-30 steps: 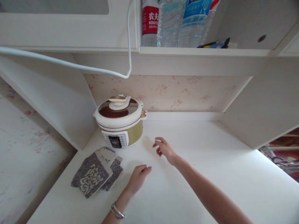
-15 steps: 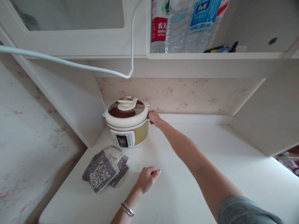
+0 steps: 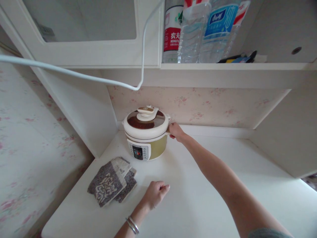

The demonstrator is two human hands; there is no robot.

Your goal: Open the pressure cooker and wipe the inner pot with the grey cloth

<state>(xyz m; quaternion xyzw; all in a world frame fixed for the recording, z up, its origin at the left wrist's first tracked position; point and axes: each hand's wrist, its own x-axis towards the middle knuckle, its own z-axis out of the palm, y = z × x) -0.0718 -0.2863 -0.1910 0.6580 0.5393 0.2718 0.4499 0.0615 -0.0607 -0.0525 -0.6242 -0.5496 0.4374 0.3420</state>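
A small electric pressure cooker (image 3: 146, 134) with a white lid and olive body stands in the back left corner of the white counter (image 3: 198, 198). My right hand (image 3: 175, 131) reaches to its right side and is closed on the cooker's side handle. My left hand (image 3: 155, 194) rests on the counter in a loose fist with nothing visible in it, just right of a pair of grey patterned cloth pads (image 3: 111, 180).
A white cable (image 3: 99, 77) hangs across above the cooker. On the shelf above stand several water bottles (image 3: 198, 33) and small dark items (image 3: 237, 59). A white cabinet side wall (image 3: 86, 109) stands left of the cooker; floral wallpaper backs the counter.
My right hand went from hovering over the counter to the cooker's right handle and gripped it. The cooker now sits a little further right. My left hand stayed in a fist.
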